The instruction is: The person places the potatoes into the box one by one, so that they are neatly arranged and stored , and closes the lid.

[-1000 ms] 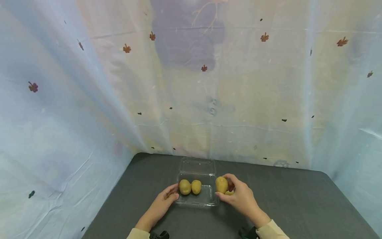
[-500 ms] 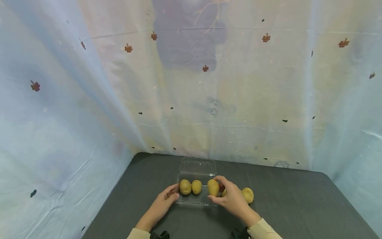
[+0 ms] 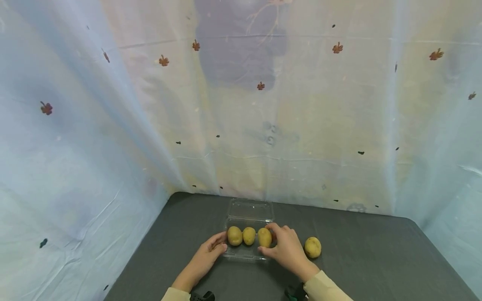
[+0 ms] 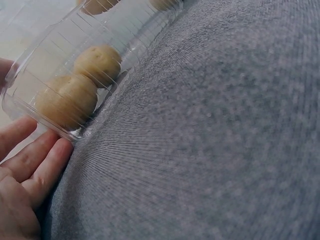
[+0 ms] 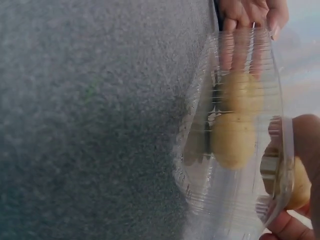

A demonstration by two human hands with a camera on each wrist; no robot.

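A clear plastic clamshell container point(image 3: 244, 253) lies on the dark tabletop, its lid point(image 3: 251, 210) folded back. Two potatoes, a larger one point(image 3: 235, 236) and a smaller one point(image 3: 249, 236), sit side by side in its left part. My right hand point(image 3: 288, 251) pinches a third potato point(image 3: 265, 237) between thumb and fingers at the container's right part. The right wrist view shows this potato point(image 5: 299, 186) near the rim. With fairly straight fingers, my left hand point(image 3: 205, 257) touches the container's left end; its fingertips point(image 4: 61, 146) rest against the end wall in the left wrist view.
One more potato point(image 3: 313, 247) lies on the table point(image 3: 361, 255), right of my right hand. A pale patterned curtain point(image 3: 301, 104) hangs behind the table and along its sides.
My right hand has moved left with its potato, from the container's right edge to inside it, near the other two. The loose potato on the right has come into view. My left hand stays put.
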